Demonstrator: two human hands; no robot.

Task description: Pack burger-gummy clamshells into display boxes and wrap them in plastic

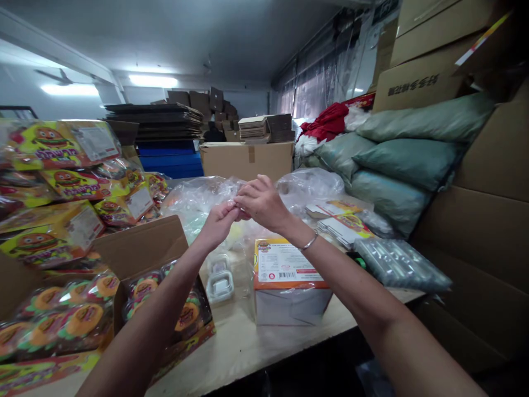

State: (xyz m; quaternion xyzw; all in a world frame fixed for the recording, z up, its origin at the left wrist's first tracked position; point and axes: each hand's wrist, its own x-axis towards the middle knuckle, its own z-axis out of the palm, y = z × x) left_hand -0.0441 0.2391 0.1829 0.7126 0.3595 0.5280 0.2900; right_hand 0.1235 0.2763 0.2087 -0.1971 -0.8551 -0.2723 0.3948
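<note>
My left hand (222, 221) and my right hand (263, 203) meet above the middle of the table, fingertips pinched close together. What they hold, if anything, is hidden by the fingers; clear plastic bags (192, 194) lie behind them. Below my right forearm stands a printed carton (285, 263) with an orange edge and a barcode, and shiny clear film shows around it. To its left sit two small clear plastic tubs (220, 285), one behind the other.
Open display boxes of burger-shaped packs (78, 320) stand left, below stacked yellow cartons (49, 146). On the right lie flat printed cartons (341, 229) and a bundle of clear plastic containers (400, 264). Green sacks (413, 160) and a large cardboard box (248, 160) stand behind.
</note>
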